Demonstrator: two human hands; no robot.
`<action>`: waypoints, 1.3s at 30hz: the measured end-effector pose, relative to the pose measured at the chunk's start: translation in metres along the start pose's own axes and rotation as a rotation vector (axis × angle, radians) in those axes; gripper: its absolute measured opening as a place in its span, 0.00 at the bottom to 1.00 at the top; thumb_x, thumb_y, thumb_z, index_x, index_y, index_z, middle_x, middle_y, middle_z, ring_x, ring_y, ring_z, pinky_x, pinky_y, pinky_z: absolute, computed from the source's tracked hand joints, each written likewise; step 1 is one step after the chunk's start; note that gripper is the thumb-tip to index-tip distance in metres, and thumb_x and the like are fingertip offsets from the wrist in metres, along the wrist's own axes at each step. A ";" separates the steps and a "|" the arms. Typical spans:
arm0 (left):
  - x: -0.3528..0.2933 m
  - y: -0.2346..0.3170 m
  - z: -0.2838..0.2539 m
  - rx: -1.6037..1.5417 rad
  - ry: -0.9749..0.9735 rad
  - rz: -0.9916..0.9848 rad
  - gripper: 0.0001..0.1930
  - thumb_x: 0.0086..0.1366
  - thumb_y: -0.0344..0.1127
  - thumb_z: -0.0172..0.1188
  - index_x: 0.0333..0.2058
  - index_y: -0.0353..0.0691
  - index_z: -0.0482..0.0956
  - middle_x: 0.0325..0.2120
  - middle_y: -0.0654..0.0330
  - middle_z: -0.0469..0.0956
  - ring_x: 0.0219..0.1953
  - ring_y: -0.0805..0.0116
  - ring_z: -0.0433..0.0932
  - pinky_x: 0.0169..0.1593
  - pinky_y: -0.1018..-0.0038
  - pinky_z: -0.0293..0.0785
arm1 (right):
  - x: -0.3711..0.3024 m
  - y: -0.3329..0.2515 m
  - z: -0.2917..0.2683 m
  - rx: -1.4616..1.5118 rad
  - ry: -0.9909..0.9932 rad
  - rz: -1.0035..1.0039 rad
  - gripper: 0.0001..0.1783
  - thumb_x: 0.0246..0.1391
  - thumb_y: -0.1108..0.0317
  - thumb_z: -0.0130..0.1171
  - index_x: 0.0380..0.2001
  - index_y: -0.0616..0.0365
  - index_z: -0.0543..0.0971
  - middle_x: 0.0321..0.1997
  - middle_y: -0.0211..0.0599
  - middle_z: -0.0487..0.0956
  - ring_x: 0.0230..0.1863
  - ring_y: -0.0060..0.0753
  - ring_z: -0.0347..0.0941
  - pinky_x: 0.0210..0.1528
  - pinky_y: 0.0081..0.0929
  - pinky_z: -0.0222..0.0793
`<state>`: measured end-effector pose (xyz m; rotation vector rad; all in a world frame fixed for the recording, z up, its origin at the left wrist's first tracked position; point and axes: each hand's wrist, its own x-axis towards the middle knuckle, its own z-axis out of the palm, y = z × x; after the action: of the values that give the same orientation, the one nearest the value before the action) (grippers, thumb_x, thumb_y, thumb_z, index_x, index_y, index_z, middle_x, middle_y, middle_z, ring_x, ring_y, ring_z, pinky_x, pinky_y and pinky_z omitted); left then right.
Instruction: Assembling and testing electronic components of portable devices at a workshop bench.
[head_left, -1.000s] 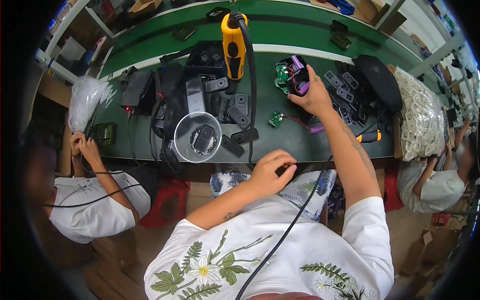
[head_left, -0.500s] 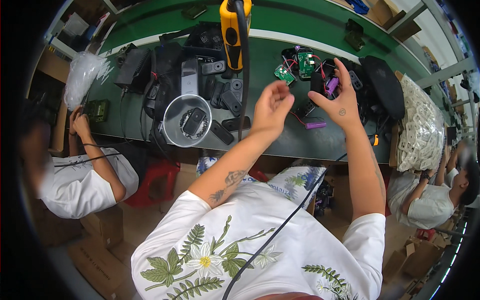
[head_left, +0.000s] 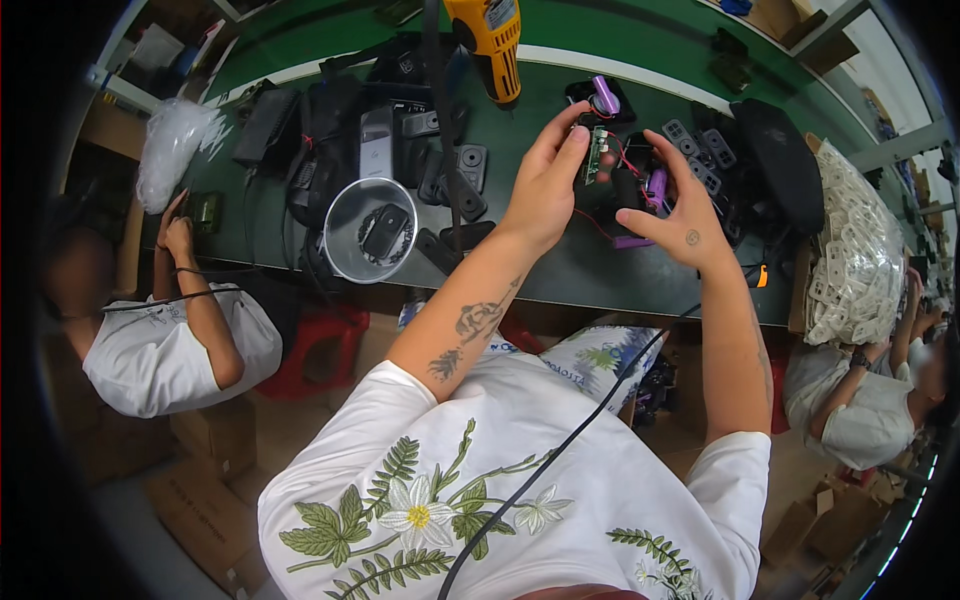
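My left hand (head_left: 545,190) is closed, pinching the edge of a small green circuit board (head_left: 592,165) between thumb and fingers. Just right of it, my right hand (head_left: 688,218) curves around a bundle of black parts with red wires and a purple battery cell (head_left: 656,187). Its thumb and forefinger are on either side of the bundle; the other fingers are partly hidden. Below the bundle, another purple cell (head_left: 630,242) lies on the bench. Beyond my hands, a further purple cell (head_left: 606,96) rests at a black case (head_left: 578,92).
A yellow-and-black power tool (head_left: 489,45) hangs over the green bench. Left of my hands are a clear bowl (head_left: 335,250) holding a black device, and several black devices (head_left: 470,165). At right are black housings (head_left: 695,150) and bagged white parts (head_left: 850,260). People sit either side.
My left hand has moved right and now grips the circuit board, which lay among the parts earlier. My right hand and the bundle have shifted slightly nearer me.
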<state>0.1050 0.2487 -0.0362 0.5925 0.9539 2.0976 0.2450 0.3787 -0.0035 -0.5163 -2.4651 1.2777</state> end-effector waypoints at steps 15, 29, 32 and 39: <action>0.027 0.003 -0.045 0.093 0.223 -0.292 0.17 0.76 0.42 0.42 0.56 0.43 0.70 0.33 0.59 0.76 0.29 0.69 0.77 0.31 0.70 0.75 | 0.053 0.032 0.041 -0.482 -0.122 -0.144 0.52 0.35 0.62 0.72 0.67 0.52 0.61 0.68 0.49 0.62 0.66 0.52 0.61 0.66 0.37 0.59; 0.034 -0.007 -0.053 0.341 0.152 -0.068 0.18 0.73 0.42 0.51 0.55 0.40 0.73 0.39 0.62 0.77 0.26 0.77 0.75 0.27 0.77 0.73 | 0.068 0.007 0.056 -0.102 -0.046 -0.279 0.39 0.40 0.62 0.72 0.59 0.56 0.72 0.58 0.46 0.74 0.59 0.45 0.71 0.62 0.36 0.65; 0.029 0.007 -0.050 0.486 0.119 -0.209 0.19 0.73 0.42 0.50 0.56 0.38 0.74 0.39 0.61 0.78 0.32 0.77 0.75 0.33 0.78 0.73 | 0.069 0.015 0.056 -0.143 -0.020 -0.318 0.37 0.40 0.65 0.72 0.57 0.55 0.74 0.55 0.44 0.76 0.56 0.44 0.74 0.59 0.34 0.68; 0.037 -0.019 -0.063 0.488 0.110 -0.042 0.18 0.74 0.43 0.47 0.55 0.40 0.73 0.39 0.62 0.77 0.39 0.76 0.74 0.37 0.79 0.71 | 0.070 0.014 0.065 -0.122 0.029 -0.383 0.34 0.39 0.66 0.70 0.54 0.57 0.75 0.53 0.43 0.77 0.53 0.44 0.75 0.56 0.32 0.72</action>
<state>0.0495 0.2583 -0.0861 0.6932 1.5472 1.8774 0.1575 0.3711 -0.0431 -0.0794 -2.4713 0.9652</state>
